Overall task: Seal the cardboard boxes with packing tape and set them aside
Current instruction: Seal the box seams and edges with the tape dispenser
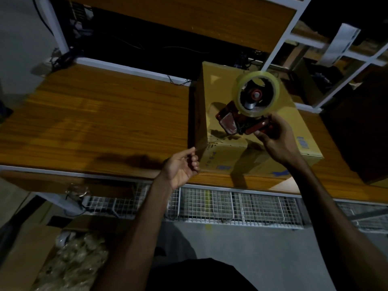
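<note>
While the wooden table runs bare at left, left hand hovers at the cardboard box front corner, fingers loosely curled, holding nothing. Box sits on the table's right part. Right hand grips the red tape dispenser handle above the box top, clear tape roll upward.

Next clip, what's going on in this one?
A person stands at a wooden table with a closed cardboard box on it. The right hand grips the handle of a red tape dispenser carrying a clear tape roll, held over the box top. The left hand, fingers loosely curled and holding nothing, sits by the box's near left corner. Whether tape is already on the box is hard to tell in this dim light.
</note>
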`<state>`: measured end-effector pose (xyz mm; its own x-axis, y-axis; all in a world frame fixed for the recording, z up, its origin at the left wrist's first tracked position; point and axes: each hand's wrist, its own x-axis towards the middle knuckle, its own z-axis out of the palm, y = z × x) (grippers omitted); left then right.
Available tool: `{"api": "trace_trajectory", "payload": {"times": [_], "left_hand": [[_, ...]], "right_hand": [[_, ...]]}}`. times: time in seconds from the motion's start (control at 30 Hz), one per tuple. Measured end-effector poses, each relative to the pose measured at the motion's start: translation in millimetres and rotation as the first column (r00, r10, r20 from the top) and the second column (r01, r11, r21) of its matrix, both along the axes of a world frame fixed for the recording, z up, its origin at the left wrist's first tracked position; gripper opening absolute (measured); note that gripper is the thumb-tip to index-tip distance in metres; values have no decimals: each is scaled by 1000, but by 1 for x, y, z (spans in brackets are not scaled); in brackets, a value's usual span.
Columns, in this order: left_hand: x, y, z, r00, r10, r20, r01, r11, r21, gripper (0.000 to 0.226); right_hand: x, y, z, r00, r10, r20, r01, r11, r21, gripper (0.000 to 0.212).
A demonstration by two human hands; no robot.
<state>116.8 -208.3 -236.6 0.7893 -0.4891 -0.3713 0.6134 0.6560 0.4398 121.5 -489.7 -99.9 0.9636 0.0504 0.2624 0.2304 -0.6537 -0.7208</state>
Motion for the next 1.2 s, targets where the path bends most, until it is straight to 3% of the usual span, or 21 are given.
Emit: {"api": "trace_trajectory", "payload": {"times": [0.17, 0.47, 0.57, 0.63, 0.67, 0.73, 0.8, 0.83, 0.9, 1.03, 1.2], "left_hand": [[-2, -8, -8, 998, -61, 13, 61, 998, 13, 16], [-11, -9, -6, 1000, -20, 20, 19, 999, 42, 9], [-16, -7, -1, 995, -103, 9, 100, 977, 187, 20], [-22, -11, 1, 992, -114, 60, 77, 897, 436, 16], [-25, -14, 3, 989, -82, 124, -5, 813, 583, 13], [-32, -23, 4, 918, 29, 395, -353, 511, 784, 22], [-37, -28, 12, 682, -28, 730, -716, 177, 675, 45], [-35, -29, 17, 546, -124, 829, -824, 103, 558, 54], [-26, -27, 28, 400, -266, 877, -891, 114, 440, 60], [-9, -24, 36, 390, -363, 846, -894, 69, 442, 31], [-5, -20, 32, 346, -362, 866, -898, 142, 418, 15]], "right_hand": [[0, -4, -6, 1000, 20, -11, -20, 1000, 2, 38], [-2, -6, -9, 999, 33, -40, -32, 999, 13, 39], [-3, -7, -9, 998, 35, -49, -33, 999, 29, 41], [-3, -8, -9, 998, 36, -49, -35, 999, 27, 42], [-2, -8, -9, 998, 38, -50, -36, 999, 28, 41], [-2, -8, -9, 998, 39, -58, -37, 999, 32, 36], [-3, -7, -8, 998, 30, -61, -28, 999, 36, 37], [-4, -6, -8, 998, 30, -62, -28, 999, 41, 37], [-4, -6, -8, 997, 42, -66, -38, 998, 48, 36], [-4, -7, -8, 997, 42, -66, -40, 999, 34, 40], [0, -10, -11, 996, 46, -76, -43, 998, 34, 37]]}}
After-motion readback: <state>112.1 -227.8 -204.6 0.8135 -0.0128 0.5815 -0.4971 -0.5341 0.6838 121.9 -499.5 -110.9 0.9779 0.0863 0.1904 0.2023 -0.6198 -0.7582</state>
